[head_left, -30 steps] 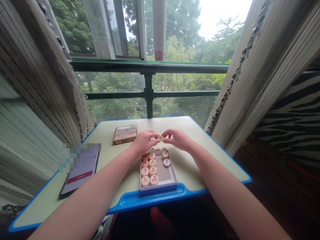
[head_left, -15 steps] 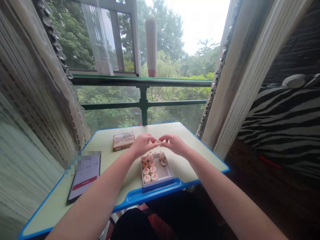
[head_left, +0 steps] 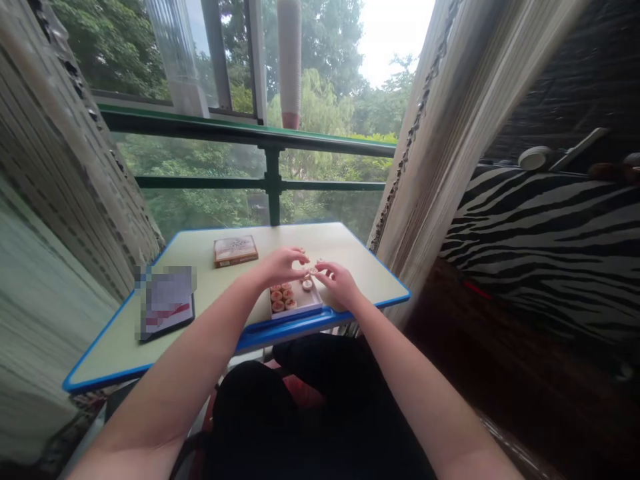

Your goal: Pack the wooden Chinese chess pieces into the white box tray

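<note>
Small round Chinese chess pieces (head_left: 277, 305) with red characters stand in rows on the left side of a shallow open box (head_left: 300, 311) at the table's near edge. On its right side lies another piece (head_left: 307, 285), below my fingers. My right hand (head_left: 338, 281) pinches a chess piece (head_left: 313, 271) over the box's far right part. Close by on the left, my left hand (head_left: 281, 265) has its thumb and fingers apart, with no piece visible between them. A few more pieces beyond the box are partly hidden by my hands.
A brown box lid (head_left: 235, 251) with a printed picture lies at the back left of the blue-edged table (head_left: 210, 280). A phone-like device (head_left: 167, 303), partly blurred, rests at the left. Curtains (head_left: 425, 120) and a green railing (head_left: 270, 190) stand beyond.
My view has tilted down and shifted right. Both hands have come from beyond the box to over its far part. My left fingers have parted from the piece; my right hand keeps it.
</note>
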Demonstrator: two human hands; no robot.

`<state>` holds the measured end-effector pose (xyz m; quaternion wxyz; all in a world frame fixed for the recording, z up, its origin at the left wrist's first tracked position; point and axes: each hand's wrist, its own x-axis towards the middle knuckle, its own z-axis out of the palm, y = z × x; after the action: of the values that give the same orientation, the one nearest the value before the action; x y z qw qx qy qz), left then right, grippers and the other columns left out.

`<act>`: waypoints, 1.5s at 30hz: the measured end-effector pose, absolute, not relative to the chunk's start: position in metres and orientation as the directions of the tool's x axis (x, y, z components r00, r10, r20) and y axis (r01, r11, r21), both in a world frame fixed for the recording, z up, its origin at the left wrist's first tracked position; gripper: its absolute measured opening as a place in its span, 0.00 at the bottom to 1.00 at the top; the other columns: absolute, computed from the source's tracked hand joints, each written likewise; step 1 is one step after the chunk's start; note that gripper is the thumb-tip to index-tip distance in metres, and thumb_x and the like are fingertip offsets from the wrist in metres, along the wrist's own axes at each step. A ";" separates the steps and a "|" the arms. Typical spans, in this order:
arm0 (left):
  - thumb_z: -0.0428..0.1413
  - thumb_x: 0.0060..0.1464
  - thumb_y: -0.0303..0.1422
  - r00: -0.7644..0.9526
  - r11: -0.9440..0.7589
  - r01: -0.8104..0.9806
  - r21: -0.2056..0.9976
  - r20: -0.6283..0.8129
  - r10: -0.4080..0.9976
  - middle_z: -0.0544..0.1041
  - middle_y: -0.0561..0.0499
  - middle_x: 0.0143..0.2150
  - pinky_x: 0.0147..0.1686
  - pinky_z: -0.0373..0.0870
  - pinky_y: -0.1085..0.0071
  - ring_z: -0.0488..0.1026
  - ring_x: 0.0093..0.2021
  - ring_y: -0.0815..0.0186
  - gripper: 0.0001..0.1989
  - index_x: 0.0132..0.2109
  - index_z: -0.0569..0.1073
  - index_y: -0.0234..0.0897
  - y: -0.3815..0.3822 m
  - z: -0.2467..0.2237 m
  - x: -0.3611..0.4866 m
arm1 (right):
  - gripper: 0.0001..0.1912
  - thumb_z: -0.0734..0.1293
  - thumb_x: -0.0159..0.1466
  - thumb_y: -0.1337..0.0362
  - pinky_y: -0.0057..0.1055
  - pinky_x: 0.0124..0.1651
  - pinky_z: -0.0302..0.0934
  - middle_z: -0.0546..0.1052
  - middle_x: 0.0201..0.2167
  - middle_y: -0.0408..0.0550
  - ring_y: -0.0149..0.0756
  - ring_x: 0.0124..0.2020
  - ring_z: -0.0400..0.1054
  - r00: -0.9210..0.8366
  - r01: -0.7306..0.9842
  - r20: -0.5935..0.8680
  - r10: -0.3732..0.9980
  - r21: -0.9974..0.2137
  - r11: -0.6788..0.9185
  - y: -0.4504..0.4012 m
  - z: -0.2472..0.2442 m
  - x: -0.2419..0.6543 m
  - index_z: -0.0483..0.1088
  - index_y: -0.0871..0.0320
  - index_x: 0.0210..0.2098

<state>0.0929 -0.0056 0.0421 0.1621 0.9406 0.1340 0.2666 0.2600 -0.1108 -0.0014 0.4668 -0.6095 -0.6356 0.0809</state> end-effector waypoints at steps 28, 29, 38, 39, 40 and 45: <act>0.59 0.45 0.43 0.796 -0.884 0.285 0.370 0.423 0.433 0.75 0.46 0.33 0.40 0.64 0.65 0.69 0.38 0.60 0.13 0.26 0.79 0.37 -0.019 0.017 0.092 | 0.12 0.68 0.55 0.60 0.28 0.34 0.59 0.74 0.31 0.46 0.29 0.27 0.62 0.063 0.726 0.339 0.939 -0.661 0.190 -0.111 0.001 0.258 0.76 0.58 0.36; 0.59 0.44 0.43 0.796 -0.884 0.290 0.367 0.421 0.435 0.75 0.46 0.33 0.40 0.64 0.65 0.69 0.38 0.60 0.13 0.26 0.78 0.37 -0.019 0.017 0.093 | 0.11 0.67 0.55 0.61 0.28 0.34 0.59 0.74 0.31 0.46 0.28 0.26 0.62 0.059 0.729 0.343 0.937 -0.656 0.194 -0.111 0.001 0.258 0.76 0.58 0.36; 0.59 0.45 0.42 0.801 -0.874 0.290 0.390 0.401 0.445 0.76 0.47 0.33 0.41 0.64 0.66 0.70 0.36 0.62 0.13 0.27 0.79 0.37 -0.020 0.019 0.095 | 0.10 0.67 0.55 0.62 0.28 0.33 0.58 0.74 0.31 0.45 0.28 0.26 0.61 0.030 0.736 0.362 0.932 -0.639 0.224 -0.110 0.001 0.259 0.75 0.57 0.36; 0.59 0.45 0.42 0.800 -0.872 0.285 0.398 0.402 0.445 0.75 0.47 0.33 0.41 0.64 0.66 0.70 0.36 0.62 0.13 0.27 0.79 0.37 -0.020 0.019 0.095 | 0.10 0.67 0.55 0.62 0.28 0.34 0.58 0.74 0.31 0.46 0.28 0.26 0.62 0.030 0.737 0.363 0.931 -0.637 0.225 -0.109 0.001 0.259 0.75 0.57 0.35; 0.59 0.45 0.42 0.800 -0.870 0.280 0.406 0.402 0.445 0.75 0.47 0.33 0.41 0.64 0.66 0.70 0.37 0.62 0.12 0.27 0.79 0.37 -0.020 0.019 0.095 | 0.10 0.67 0.55 0.62 0.28 0.34 0.58 0.74 0.31 0.46 0.28 0.26 0.62 0.031 0.737 0.364 0.931 -0.638 0.225 -0.109 0.001 0.259 0.75 0.57 0.35; 0.60 0.44 0.42 0.806 -0.867 0.267 0.421 0.395 0.440 0.75 0.47 0.33 0.40 0.65 0.66 0.70 0.36 0.62 0.12 0.29 0.79 0.37 -0.019 0.019 0.095 | 0.08 0.67 0.54 0.64 0.27 0.33 0.59 0.74 0.31 0.45 0.28 0.26 0.62 0.040 0.725 0.361 0.932 -0.652 0.221 -0.109 0.001 0.259 0.75 0.58 0.34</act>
<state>0.0945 -0.0190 0.0191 0.1753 0.9340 0.1894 0.2472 0.2589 -0.1087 0.0006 0.3852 -0.6094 -0.6799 0.1340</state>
